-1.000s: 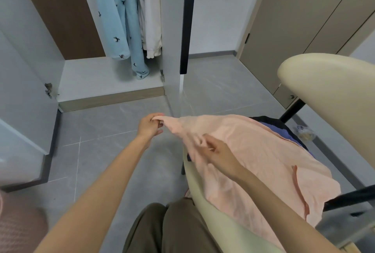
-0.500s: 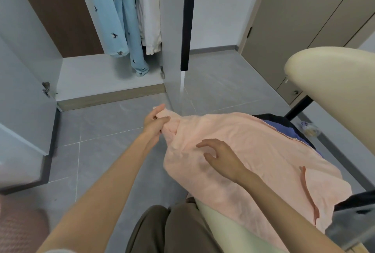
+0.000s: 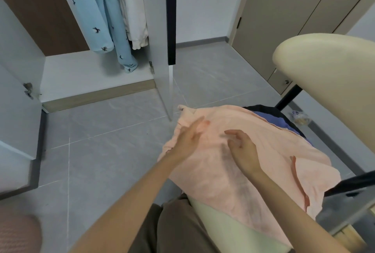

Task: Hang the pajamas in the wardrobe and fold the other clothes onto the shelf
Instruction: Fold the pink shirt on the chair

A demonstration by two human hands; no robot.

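Fingers (image 3: 198,126) of left hand (image 3: 189,141) lie straight on peach garment (image 3: 263,137); right hand (image 3: 242,149), at its 3 o'clock, loosely curled, gripping nothing.

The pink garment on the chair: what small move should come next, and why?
Probably lay the left hand flat and smooth the pink garment: it lies spread and creased over the cream chair, and the right hand holds nothing either.

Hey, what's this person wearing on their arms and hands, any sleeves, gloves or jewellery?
Nothing shows on the left hand or right hand: no gloves, rings or watch. Both forearms are uncovered down to the frame edge, so no sleeves are in view. Below them are olive-brown trousers.
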